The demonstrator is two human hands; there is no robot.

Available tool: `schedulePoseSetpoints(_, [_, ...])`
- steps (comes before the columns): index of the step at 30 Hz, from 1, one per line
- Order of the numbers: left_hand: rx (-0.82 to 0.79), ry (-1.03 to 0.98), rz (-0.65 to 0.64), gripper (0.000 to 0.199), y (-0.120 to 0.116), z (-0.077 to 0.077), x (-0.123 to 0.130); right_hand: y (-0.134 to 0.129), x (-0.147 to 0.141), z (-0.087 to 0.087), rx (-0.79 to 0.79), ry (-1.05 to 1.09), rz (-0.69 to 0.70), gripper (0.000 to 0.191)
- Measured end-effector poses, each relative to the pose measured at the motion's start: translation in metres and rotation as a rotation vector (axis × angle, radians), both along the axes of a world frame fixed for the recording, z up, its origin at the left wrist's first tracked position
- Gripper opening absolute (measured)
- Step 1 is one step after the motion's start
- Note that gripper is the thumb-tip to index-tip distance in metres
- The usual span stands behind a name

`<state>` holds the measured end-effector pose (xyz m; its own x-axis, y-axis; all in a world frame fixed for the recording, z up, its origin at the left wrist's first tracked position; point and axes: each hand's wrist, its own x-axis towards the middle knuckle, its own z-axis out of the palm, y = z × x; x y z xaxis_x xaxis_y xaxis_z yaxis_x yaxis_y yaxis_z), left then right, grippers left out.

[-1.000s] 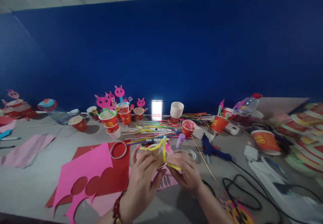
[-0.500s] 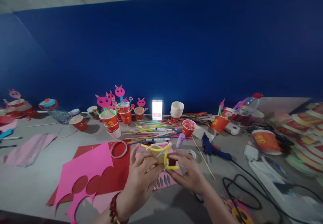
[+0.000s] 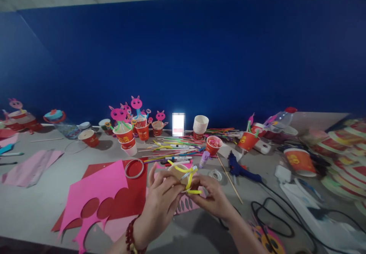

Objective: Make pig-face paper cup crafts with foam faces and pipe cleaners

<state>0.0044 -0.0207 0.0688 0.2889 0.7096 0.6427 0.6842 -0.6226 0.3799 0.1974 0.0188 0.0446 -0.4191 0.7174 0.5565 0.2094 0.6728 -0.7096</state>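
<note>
A paper cup [image 3: 180, 172] is tilted between my two hands, its pale inside facing up. Bent around its rim is a yellow pipe cleaner [image 3: 189, 181], with a pale bluish strip lying across the cup. My left hand [image 3: 163, 193] is closed on the cup's near left side, a beaded bracelet at the wrist. On the right, my right hand [image 3: 211, 196] pinches at the cup's side where the yellow pipe cleaner sticks out; the fingertips are partly hidden. Under both hands lies a pink sheet with leaf-shaped holes [image 3: 185, 205].
Pink paper with round cut-outs [image 3: 94, 187] lies on a red sheet at left. Decorated cups [image 3: 123, 134] stand behind. Pipe cleaners and markers [image 3: 177, 147] fill the middle. At right are a blue glue gun [image 3: 243, 170], its cable, a wooden stick [image 3: 230, 179] and a power strip [image 3: 303, 208].
The cup and yellow pipe cleaner have tilted slightly, and the pipe cleaner's upper end has shifted right and down. My right hand has moved slightly closer to the cup.
</note>
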Motion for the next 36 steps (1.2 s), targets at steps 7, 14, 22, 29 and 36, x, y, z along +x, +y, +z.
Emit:
schedulePoseSetpoints(7, [-0.044, -0.059, -0.024, 0.028, -0.002, -0.004, 0.001, -0.002, -0.003, 0.002, -0.118, 0.003, 0.021, 0.018])
schedulePoseSetpoints(14, [-0.073, -0.048, -0.026, 0.024, 0.002, -0.003, 0.003, 0.000, -0.005, 0.003, -0.091, 0.012, 0.005, 0.024])
schedulePoseSetpoints(22, [-0.081, -0.083, -0.046, 0.018, 0.011, -0.009, 0.001, 0.005, -0.004, -0.005, -0.472, 0.148, 0.084, 0.028])
schedulePoseSetpoints(29, [-0.114, -0.133, -0.069, 0.020, 0.019, -0.014, -0.001, 0.006, -0.013, -0.010, -0.554, 0.185, 0.033, 0.035])
schedulePoseSetpoints(36, [-0.079, -0.175, -0.127, 0.016, 0.027, -0.029, -0.010, 0.005, -0.014, -0.008, -0.563, 0.160, 0.000, 0.035])
